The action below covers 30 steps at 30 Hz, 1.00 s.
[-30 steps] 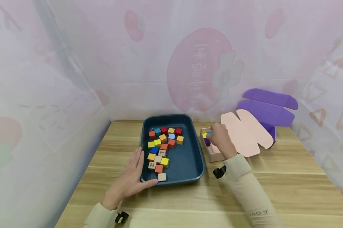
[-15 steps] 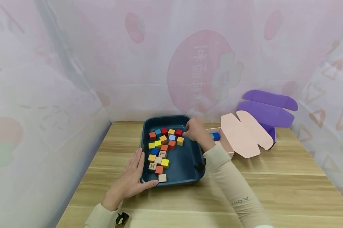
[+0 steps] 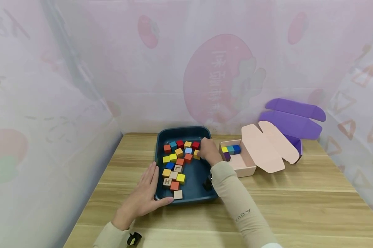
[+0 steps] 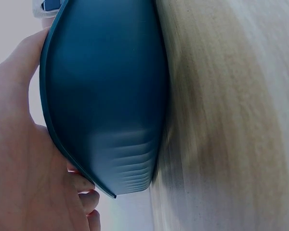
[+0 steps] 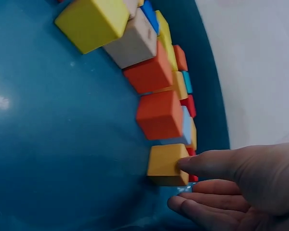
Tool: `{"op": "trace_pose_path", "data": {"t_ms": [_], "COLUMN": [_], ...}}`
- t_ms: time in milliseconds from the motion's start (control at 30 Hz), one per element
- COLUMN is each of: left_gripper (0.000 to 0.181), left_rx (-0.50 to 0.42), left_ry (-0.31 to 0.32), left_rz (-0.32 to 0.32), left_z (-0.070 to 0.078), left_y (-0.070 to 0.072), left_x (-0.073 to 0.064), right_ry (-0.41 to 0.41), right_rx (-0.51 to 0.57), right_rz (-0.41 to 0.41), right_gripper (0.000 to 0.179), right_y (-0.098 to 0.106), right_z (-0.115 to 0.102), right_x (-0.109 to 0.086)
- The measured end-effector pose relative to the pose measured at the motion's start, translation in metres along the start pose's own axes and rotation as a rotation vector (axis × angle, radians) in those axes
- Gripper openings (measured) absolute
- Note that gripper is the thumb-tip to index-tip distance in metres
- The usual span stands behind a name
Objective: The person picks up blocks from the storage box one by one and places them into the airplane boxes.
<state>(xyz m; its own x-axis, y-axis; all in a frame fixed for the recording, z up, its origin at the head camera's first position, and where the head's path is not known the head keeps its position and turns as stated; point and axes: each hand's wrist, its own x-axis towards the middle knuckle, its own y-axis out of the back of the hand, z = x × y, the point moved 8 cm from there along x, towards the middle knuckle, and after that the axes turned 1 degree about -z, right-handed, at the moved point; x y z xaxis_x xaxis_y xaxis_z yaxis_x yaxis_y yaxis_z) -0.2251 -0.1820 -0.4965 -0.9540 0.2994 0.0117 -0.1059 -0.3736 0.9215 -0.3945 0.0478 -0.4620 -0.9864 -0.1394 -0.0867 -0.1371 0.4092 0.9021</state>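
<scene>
Thumb [image 5: 209, 163] of the right hand [image 3: 209, 151] touches the orange-yellow cube [image 5: 164, 161] in the dark-blue tray [image 3: 195, 184], fingers loose, left hand [image 3: 142, 193] straight-fingered along the rim, so I'd guess it's grasping time: next needs a proper pinch, then lift.

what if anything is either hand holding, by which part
The right hand has its thumb against the orange-yellow block's side; whether it grips cannot be told. The left hand touches the tray rim.
</scene>
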Motion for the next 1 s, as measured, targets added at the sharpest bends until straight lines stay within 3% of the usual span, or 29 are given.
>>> {"op": "trace_pose_path", "data": {"t_ms": [233,500,700,800,1000], "left_gripper": [0.125,0.124,0.126,0.126,0.126], "left_rx": [-0.003,-0.004,0.003,0.005,0.008], "left_ry": [-0.007,-0.009,0.0,0.003,-0.002], "left_rz": [0.006,0.011,0.01,0.006,0.007], "left_z": [0.001,0.0,-0.002,-0.002,-0.003], "left_y": [0.001,0.002,0.002,0.003,0.003], "left_x": [0.0,-0.001,0.0,0.001,0.001], "right_ry": [-0.03,0.029,0.069,0.091,0.135], "right_rx": [0.047,-0.005,-0.017,-0.003,0.022], "right_rz": [-0.002,-0.001,-0.042,-0.067,-0.055], "right_gripper": [0.02,0.012,0.048,0.054,0.023], "right_y": [-0.005,0.005,0.024,0.034,0.058], "right_z": [0.001,-0.007,-0.007,-0.006,-0.002], "right_x": [0.0,-0.001,-0.002,-0.007,-0.025]}}
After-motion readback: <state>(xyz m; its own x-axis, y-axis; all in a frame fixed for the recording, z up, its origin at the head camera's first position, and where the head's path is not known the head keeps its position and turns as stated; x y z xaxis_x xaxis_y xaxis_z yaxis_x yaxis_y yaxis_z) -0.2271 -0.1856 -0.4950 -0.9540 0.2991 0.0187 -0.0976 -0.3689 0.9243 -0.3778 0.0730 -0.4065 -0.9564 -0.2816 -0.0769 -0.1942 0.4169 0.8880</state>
